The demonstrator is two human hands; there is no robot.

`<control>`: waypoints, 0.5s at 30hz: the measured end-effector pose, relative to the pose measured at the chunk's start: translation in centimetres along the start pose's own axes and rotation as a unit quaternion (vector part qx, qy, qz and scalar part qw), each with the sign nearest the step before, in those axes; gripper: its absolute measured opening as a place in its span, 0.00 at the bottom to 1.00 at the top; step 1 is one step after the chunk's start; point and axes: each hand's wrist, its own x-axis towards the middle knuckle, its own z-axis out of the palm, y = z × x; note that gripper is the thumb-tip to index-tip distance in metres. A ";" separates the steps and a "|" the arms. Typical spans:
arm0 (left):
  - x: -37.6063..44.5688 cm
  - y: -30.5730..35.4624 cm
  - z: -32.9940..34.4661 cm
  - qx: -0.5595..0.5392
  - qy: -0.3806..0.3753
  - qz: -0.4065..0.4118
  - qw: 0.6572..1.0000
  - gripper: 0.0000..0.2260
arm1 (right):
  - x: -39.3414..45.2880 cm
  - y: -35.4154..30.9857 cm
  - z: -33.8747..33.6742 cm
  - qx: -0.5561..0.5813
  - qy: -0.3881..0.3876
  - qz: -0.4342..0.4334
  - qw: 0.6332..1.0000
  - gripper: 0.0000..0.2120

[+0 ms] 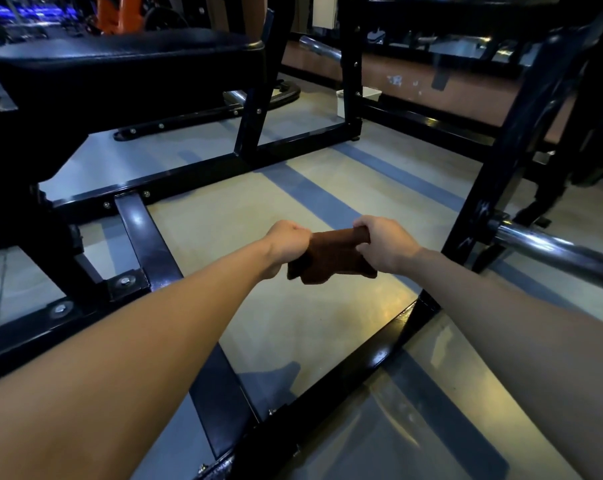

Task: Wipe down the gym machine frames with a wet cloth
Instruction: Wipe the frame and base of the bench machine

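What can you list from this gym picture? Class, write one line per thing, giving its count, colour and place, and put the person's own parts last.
cloth: one, brown, held in the air above the floor, mid-frame
machine frame: several bars, black, on the floor at left, centre and lower right
padded bench: one, black, upper left
upright post: one, black, right
bar: one, chrome, sticking out at the right edge
second bar: one, chrome, top centre
bin: one, white, on the floor behind a frame post
floor: beige with blue-grey stripes
left hand: one, grips the cloth's left end
right hand: one, grips the cloth's right end
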 end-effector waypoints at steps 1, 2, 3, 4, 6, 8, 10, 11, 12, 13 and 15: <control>-0.1 -0.1 0.2 0.011 -0.027 -0.001 1.000 0.03 | 0.1 0.1 0.0 0.002 -0.001 -0.006 1.000 0.16; -0.1 -0.1 0.3 0.032 -0.042 0.000 0.999 0.03 | 0.2 0.2 -0.1 0.003 -0.004 -0.016 1.000 0.16; 0.0 -0.4 0.3 0.061 -0.046 0.003 0.997 0.06 | 0.3 0.3 -0.2 0.000 -0.009 -0.027 1.000 0.15; 0.1 -0.7 0.2 0.092 -0.043 0.009 0.995 0.07 | 0.4 0.5 -0.2 -0.004 -0.019 -0.036 0.999 0.14; 0.2 -1.0 -0.2 0.156 -0.032 0.027 0.987 0.06 | 0.4 1.3 -0.1 -0.025 -0.039 -0.052 0.998 0.08; 0.2 -1.1 -0.5 0.224 -0.026 0.034 0.974 0.07 | 0.3 2.0 0.0 -0.028 -0.052 -0.047 0.997 0.04; 0.1 -1.0 -0.7 0.188 -0.048 0.020 0.981 0.11 | 0.1 2.5 -0.1 0.022 -0.068 -0.003 0.997 0.06; 0.1 -1.0 -0.8 0.122 -0.068 0.004 0.990 0.13 | 0.1 2.4 -0.2 0.078 -0.082 0.031 0.993 0.07; 0.0 -1.0 -0.9 0.053 -0.085 -0.011 0.995 0.13 | 0.1 2.2 -0.3 0.157 -0.092 0.064 0.981 0.06; -0.2 -1.1 -1.1 -0.004 -0.093 -0.023 0.995 0.13 | 0.0 2.0 -0.4 0.237 -0.092 0.088 0.963 0.06; -0.4 -1.1 -1.6 -0.087 -0.105 -0.037 0.990 0.13 | -0.5 1.3 -0.8 0.367 -0.067 0.122 0.920 0.06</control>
